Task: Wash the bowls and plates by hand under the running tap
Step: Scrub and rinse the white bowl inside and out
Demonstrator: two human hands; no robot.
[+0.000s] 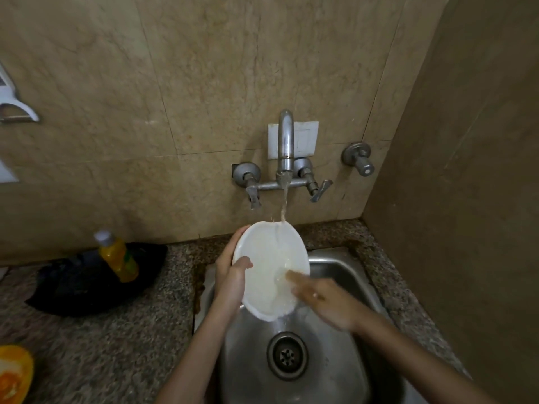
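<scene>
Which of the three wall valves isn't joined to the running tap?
The round knob valve farthest right, alone near the corner; the left lever and right lever share the crossbar of the tap.

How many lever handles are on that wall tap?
2. One lever handle hangs left of the spout, the other sits right of it. The separate round valve further right is a knob, not a lever.

Dim warm light, dark corners, wide-angle bending, motion-blurred right hand [318,298]
</scene>
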